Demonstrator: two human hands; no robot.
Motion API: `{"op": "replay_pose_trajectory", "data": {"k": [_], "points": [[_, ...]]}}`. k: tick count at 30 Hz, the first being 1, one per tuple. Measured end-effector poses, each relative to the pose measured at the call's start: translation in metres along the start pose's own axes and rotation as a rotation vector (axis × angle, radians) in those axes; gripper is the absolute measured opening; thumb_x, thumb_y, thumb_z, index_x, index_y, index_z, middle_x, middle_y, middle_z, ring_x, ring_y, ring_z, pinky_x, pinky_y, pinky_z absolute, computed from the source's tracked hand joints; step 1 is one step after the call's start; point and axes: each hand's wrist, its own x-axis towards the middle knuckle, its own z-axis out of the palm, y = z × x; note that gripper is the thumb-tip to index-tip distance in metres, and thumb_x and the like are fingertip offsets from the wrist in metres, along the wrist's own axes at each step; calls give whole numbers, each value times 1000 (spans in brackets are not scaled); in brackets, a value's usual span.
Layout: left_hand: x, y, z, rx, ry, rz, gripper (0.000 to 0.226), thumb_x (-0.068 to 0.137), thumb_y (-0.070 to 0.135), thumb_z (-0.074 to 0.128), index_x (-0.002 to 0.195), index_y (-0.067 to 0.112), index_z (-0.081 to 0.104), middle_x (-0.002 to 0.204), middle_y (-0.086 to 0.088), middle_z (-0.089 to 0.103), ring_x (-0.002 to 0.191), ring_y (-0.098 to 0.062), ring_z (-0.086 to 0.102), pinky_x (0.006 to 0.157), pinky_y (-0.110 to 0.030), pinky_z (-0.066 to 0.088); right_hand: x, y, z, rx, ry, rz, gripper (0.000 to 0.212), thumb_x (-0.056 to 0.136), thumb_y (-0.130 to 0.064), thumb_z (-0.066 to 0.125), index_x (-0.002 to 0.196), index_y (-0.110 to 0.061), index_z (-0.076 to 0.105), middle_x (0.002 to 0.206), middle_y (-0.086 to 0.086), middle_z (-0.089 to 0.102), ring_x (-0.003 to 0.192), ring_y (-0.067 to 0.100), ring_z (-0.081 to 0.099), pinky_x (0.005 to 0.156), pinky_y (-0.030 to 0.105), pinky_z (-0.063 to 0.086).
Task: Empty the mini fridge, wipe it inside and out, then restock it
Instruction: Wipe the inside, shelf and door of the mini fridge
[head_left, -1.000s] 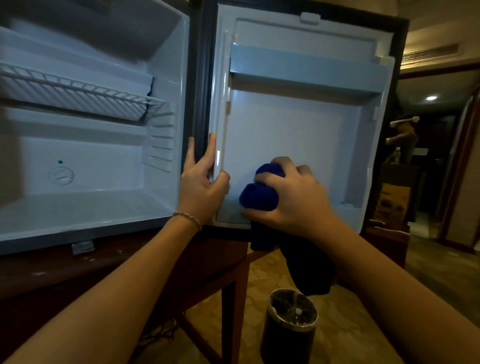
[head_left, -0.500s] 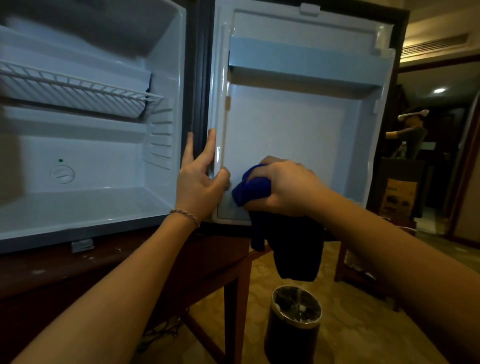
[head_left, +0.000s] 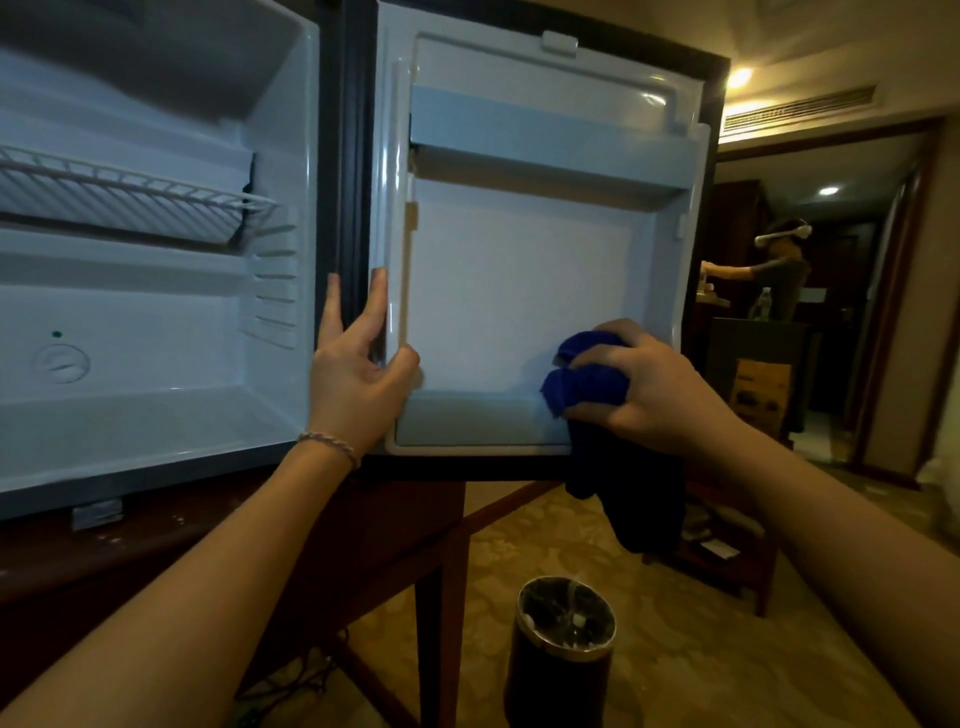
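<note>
- Currently the right hand (head_left: 654, 395) is gripping the bunched blue cloth (head_left: 587, 382), pressing it low on the open fridge door (head_left: 519, 291) liner
- left hand (head_left: 358, 374) is clasping the door edge — bracing it
- Advice: be keeping firm pressure, overlapping passes — working into the lower shelf lip

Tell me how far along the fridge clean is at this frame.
Emptying looks done: the fridge cavity and wire shelf hold nothing. In hand: the right hand presses a blue cloth at the door's inner liner, while the left hand steadies the door edge. Outside wiping is unconfirmed; restocking remains.
</note>
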Motion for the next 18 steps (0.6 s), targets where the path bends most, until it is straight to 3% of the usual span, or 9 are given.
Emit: {"op": "replay_pose_trajectory", "data": {"k": [3,5,7,9,11,12,14,15,18], "points": [[-3,2,4,-38,30,-19,67,92,10,60,150,31,34,165,-6,8,83,24,51,65,-5,46,7,-9,3,12,-30,-30,49,80,-53,74,124,-33,62,143,-3,39,123,27,47,104,50,45],[-4,4,6,-45,38,-29,67,92,11,59,149,34,33,165,-6,8,75,7,57,58,-7,44,16,-26,7,33,-45,-100,46,81,-53,73,122,-34,64,139,-3,43,119,26,51,103,49,45],[-3,5,6,-53,28,-38,68,92,9,60,149,34,32,165,-6,7,88,11,56,60,-3,42,29,-53,13,75,-37,-167,44,80,-53,74,120,-35,65,133,-4,48,112,23,56,101,44,46],[-2,4,5,-24,19,-39,71,90,8,63,150,31,32,165,-8,6,102,30,43,66,2,39,43,-79,22,97,-46,-219,43,78,-56,75,117,-39,66,125,-7,50,106,19,58,96,41,49],[-1,3,4,3,16,-30,71,90,9,63,151,31,33,165,-9,7,118,19,44,71,5,36,52,-95,26,111,-74,-229,40,77,-57,75,112,-41,65,117,-8,52,101,18,58,91,42,52],[-1,5,3,4,13,-31,70,90,9,63,151,30,33,165,-9,8,114,17,49,71,6,35,55,-96,25,110,-91,-217,40,76,-57,75,111,-41,65,115,-8,53,99,18,58,90,42,52],[-1,5,2,12,3,-35,72,89,8,64,151,28,33,165,-9,7,92,33,45,68,4,37,56,-94,19,89,-146,-187,40,77,-54,76,111,-37,66,111,-7,57,95,15,59,88,40,53],[-1,5,2,17,-6,-35,73,89,8,65,151,29,33,165,-8,6,91,34,43,67,2,39,55,-91,15,76,-180,-177,38,78,-52,77,110,-35,66,109,-6,60,92,13,59,86,39,54],[0,2,0,35,-18,-21,73,89,13,64,151,34,32,165,-5,6,117,12,45,70,0,42,49,-74,3,36,-211,-139,36,76,-52,77,105,-35,67,105,-6,64,91,15,61,86,43,54]]}}
